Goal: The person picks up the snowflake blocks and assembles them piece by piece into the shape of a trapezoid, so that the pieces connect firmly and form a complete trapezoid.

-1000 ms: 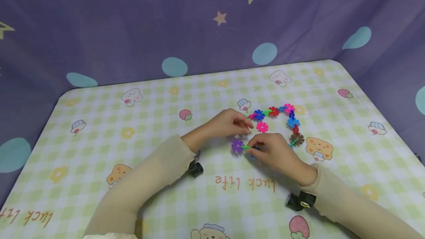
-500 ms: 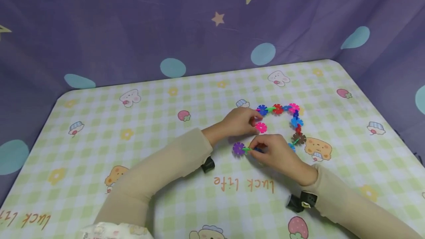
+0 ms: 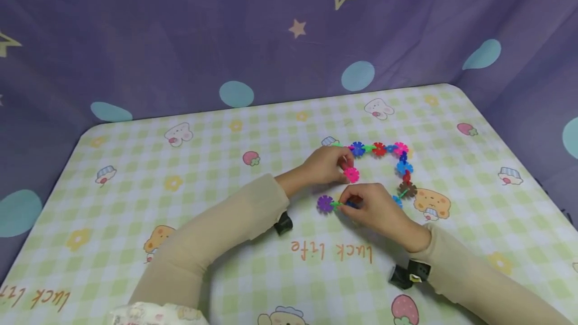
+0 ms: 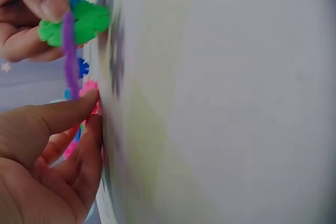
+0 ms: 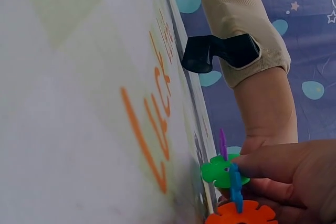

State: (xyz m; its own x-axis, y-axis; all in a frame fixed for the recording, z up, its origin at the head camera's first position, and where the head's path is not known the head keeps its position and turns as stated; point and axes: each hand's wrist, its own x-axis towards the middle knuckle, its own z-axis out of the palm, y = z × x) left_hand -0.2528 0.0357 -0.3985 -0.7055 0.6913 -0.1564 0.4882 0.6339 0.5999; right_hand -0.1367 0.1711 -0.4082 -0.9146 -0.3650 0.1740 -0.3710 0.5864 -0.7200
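In the head view my left hand (image 3: 328, 165) pinches a loose pink snowflake disc (image 3: 351, 174) at its edge, close to the tabletop. The left wrist view shows thumb and fingers at the pink disc (image 4: 90, 88), which they partly hide. My right hand (image 3: 371, 206) pinches the near end of a chain of interlocked snowflake discs, by a green disc (image 5: 216, 171). A purple disc (image 3: 325, 204) forms that end, slotted upright into the green one. A blue disc (image 5: 235, 188) and an orange disc (image 5: 240, 214) follow, mostly hidden by the hand in the head view.
The chain curves round on the right past a brown disc (image 3: 408, 190) and a light blue disc (image 3: 404, 168). Along the far side it runs by a red disc (image 3: 379, 149) and a dark blue disc (image 3: 357, 149). A checked tablecloth (image 3: 253, 275) covers the table.
My left hand has moved right from the chain's far end to the loose pink disc, taken hold of it and drawn it slightly left. My right hand has stayed almost still.
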